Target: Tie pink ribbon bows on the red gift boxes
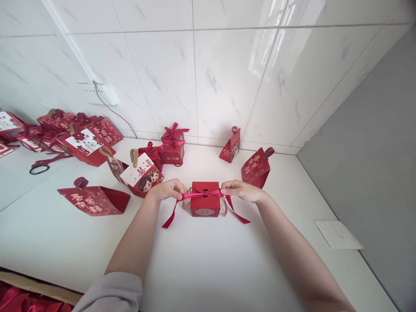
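Observation:
A small red gift box (205, 206) with a round pale emblem on its front stands upright on the white table. A red ribbon (195, 195) runs across its top, crossing in a knot at the middle. At the box's left, my left hand (172, 189) pinches one side of the ribbon. My right hand (238, 190) pinches the other side at the box's right. Both loose tails hang down beyond my fingers toward the table. Beaded cord handles show at the box's two sides, partly behind my fingers.
Tent-shaped red gift boxes (94, 200) stand to the left and right. Ribbon-tied boxes (172, 151) are stacked near the tiled wall. Black-handled scissors (39, 169) lie at far left, beside a pile of boxes. A pale sheet (338, 234) lies at right.

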Demonstrator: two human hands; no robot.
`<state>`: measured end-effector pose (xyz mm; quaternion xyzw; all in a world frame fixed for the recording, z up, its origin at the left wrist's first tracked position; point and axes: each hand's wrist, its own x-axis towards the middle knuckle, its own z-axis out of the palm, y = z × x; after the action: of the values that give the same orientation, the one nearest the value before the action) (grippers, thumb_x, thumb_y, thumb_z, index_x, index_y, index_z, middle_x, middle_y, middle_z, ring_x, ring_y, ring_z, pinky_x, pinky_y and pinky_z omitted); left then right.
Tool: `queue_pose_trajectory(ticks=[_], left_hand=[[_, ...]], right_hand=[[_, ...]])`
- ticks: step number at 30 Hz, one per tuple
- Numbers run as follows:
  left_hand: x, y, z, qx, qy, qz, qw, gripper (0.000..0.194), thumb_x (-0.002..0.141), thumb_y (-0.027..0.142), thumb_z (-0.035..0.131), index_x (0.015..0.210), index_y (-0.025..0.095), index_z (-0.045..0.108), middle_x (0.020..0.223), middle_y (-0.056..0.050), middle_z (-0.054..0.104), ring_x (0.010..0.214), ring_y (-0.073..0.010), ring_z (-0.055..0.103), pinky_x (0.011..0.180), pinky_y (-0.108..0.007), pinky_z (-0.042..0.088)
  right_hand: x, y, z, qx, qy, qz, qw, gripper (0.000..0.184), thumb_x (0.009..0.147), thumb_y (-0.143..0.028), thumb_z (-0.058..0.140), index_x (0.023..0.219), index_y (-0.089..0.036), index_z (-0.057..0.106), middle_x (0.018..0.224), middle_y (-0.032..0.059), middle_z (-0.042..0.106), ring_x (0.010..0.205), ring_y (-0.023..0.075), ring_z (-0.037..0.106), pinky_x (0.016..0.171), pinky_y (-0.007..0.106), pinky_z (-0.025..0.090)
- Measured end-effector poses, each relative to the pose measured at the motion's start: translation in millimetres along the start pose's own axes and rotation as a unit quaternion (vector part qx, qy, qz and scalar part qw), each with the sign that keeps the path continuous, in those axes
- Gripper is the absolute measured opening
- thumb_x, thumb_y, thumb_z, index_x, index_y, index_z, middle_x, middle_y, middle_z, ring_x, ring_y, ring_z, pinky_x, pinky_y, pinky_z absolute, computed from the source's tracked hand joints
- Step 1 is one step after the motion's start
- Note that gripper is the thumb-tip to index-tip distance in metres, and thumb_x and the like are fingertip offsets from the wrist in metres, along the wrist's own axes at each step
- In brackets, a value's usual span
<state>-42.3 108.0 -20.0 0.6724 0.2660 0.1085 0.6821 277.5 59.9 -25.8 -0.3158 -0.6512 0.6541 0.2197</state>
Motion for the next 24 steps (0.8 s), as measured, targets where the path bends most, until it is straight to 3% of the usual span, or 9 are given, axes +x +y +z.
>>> queue_pose_trajectory(ticks=[3, 6, 9, 11, 14, 19, 24], left_hand=[[3, 19, 9.3, 0.01, 0.054, 0.068, 0.996, 0.029, 0.057, 0.046, 0.083, 0.062, 0.018, 0.076, 0.085, -0.009, 0.064, 0.078, -0.0171, 0.055, 0.075, -0.028, 0.046], [5, 39, 20.1, 0.071, 0.08, 0.144, 0.984, 0.02, 0.063, 0.04, 0.081, 0.063, 0.021, 0.077, 0.109, -0.012, 0.064, 0.099, -0.0237, 0.055, 0.093, -0.037, 0.042], [3, 56, 27.7, 0.148, 0.048, 0.168, 0.974, 0.013, 0.069, 0.036, 0.078, 0.066, 0.023, 0.078, 0.12, -0.011, 0.065, 0.123, -0.0305, 0.047, 0.112, -0.048, 0.021], [1, 62, 30.8, 0.182, 0.008, 0.154, 0.971, 0.012, 0.072, 0.034, 0.076, 0.067, 0.024, 0.078, 0.121, -0.011, 0.066, 0.133, -0.0314, 0.04, 0.116, -0.051, 0.004], [3, 63, 33.4, 0.184, -0.042, 0.133, 0.973, 0.014, 0.075, 0.035, 0.073, 0.068, 0.024, 0.077, 0.12, -0.011, 0.067, 0.137, -0.0314, 0.036, 0.115, -0.052, -0.007], [14, 50, 33.9, 0.137, -0.053, 0.143, 0.979, 0.023, 0.072, 0.045, 0.074, 0.063, 0.024, 0.077, 0.107, -0.013, 0.072, 0.137, -0.0327, 0.036, 0.114, -0.052, -0.008], [23, 38, 33.1, 0.077, -0.06, 0.15, 0.984, 0.034, 0.063, 0.056, 0.076, 0.055, 0.023, 0.075, 0.09, -0.015, 0.075, 0.133, -0.0332, 0.042, 0.116, -0.049, 0.001]], right_hand=[[-2, -4, 1, -0.003, -0.009, -0.008, 1.0, 0.031, 0.087, -0.046, 0.06, 0.08, -0.016, 0.064, 0.08, 0.002, 0.063, 0.079, 0.0163, 0.054, 0.084, 0.031, 0.036], [-4, -7, -1, 0.009, -0.003, -0.018, 1.0, 0.029, 0.088, -0.044, 0.061, 0.081, -0.016, 0.065, 0.082, 0.0031, 0.063, 0.082, 0.0163, 0.055, 0.084, 0.03, 0.035], [-7, -10, -2, 0.037, 0.012, -0.022, 0.999, 0.029, 0.086, -0.044, 0.063, 0.081, -0.016, 0.065, 0.081, 0.0034, 0.061, 0.082, 0.0167, 0.056, 0.082, 0.03, 0.037], [-9, -12, -3, 0.051, 0.017, -0.022, 0.998, 0.03, 0.084, -0.045, 0.064, 0.08, -0.016, 0.065, 0.079, 0.003, 0.06, 0.079, 0.0162, 0.055, 0.079, 0.029, 0.038], [-11, -16, -4, 0.051, 0.011, -0.025, 0.998, 0.031, 0.084, -0.045, 0.064, 0.076, -0.016, 0.063, 0.075, 0.0016, 0.058, 0.072, 0.0147, 0.052, 0.075, 0.028, 0.037], [-11, -17, -4, 0.03, -0.008, -0.024, 0.999, 0.032, 0.083, -0.047, 0.065, 0.074, -0.016, 0.062, 0.073, 0.0022, 0.058, 0.072, 0.016, 0.051, 0.075, 0.029, 0.039], [-8, -12, -4, 0.042, -0.013, -0.016, 0.999, 0.031, 0.082, -0.046, 0.065, 0.074, -0.016, 0.062, 0.074, 0.0025, 0.06, 0.072, 0.0158, 0.051, 0.075, 0.029, 0.038]])
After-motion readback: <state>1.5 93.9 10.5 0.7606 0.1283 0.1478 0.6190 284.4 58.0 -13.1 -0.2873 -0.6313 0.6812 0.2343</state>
